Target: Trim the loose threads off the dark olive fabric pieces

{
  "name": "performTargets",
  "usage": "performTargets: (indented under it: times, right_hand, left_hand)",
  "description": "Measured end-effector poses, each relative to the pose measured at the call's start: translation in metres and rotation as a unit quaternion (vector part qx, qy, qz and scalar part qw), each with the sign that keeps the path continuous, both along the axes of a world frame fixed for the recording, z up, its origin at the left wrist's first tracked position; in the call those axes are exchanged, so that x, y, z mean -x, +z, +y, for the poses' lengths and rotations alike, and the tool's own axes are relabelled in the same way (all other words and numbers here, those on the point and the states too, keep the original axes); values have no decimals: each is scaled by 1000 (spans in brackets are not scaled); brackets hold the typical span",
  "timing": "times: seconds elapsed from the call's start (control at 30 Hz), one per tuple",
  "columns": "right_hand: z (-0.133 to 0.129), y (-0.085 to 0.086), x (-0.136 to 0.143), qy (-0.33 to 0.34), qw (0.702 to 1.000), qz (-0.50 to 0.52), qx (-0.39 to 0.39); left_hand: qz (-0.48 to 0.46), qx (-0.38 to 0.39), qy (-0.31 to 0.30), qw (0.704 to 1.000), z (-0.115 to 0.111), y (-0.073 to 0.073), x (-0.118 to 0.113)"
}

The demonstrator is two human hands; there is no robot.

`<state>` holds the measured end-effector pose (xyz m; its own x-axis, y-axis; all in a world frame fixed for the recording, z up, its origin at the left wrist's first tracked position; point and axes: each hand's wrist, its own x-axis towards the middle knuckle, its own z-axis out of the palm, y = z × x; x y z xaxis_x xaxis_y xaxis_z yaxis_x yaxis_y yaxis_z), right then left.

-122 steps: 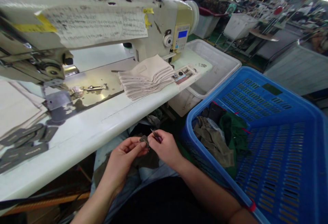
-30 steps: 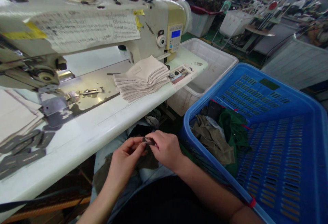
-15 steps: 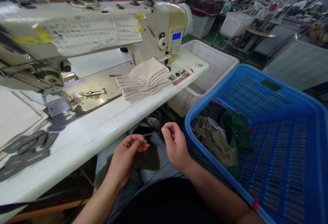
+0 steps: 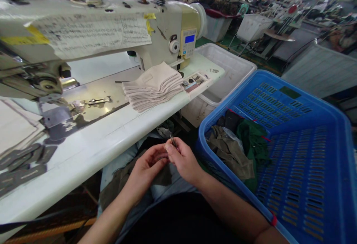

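My 2 hands meet over my lap, just in front of the bench (image 4: pixel 92 143). My right hand (image 4: pixel 182 160) has its grip closed around a small metal tool (image 4: pixel 173 140), whose narrow tip pokes up above my thumb and fingers. My left hand (image 4: pixel 147 166) is curled, its fingertips up against my right hand; a dark sliver shows between the fingers, but I cannot tell whether that grip is clenched on anything. Beneath my hands, dark cloth (image 4: pixel 161 176) lies across my lap. On the bench, the sewing machine (image 4: pixel 163 32) has a pile of folded pale cloth (image 4: pixel 153 84) beside its upright end, and flat dark tabs (image 4: pixel 32 173) lie near the left edge of the view. To my right, the blue basket (image 4: pixel 329 115) holds brown cloth (image 4: pixel 231 151) and green cloth (image 4: pixel 252 140).
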<state>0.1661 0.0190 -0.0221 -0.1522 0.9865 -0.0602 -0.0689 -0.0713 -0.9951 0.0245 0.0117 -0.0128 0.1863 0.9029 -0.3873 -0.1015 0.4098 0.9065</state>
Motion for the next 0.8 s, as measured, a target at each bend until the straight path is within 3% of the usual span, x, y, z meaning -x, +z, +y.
performTargets:
  times: [0.2,0.37,0.47,0.6,0.7,0.8]
  right_hand:
    - [1,-4,0,-66,993,-46,-84]
    - [3,-10,6,-5,992,119,50]
    - [4,0,-1,-55,991,113,39]
    - [7,15,-21,-153,981,-62,-105]
    - [9,14,-30,-83,945,-290,-123]
    - [8,3,-24,-9,922,-369,-119]
  left_hand:
    - [29,39,20,999,-1,-1,5]
    - [67,12,7,998,3,-9,4]
    - [84,7,34,996,7,-22,6]
    - [-17,98,67,993,12,-26,13]
    - [-95,134,91,982,12,-16,14]
    - [-94,128,113,981,10,-7,11]
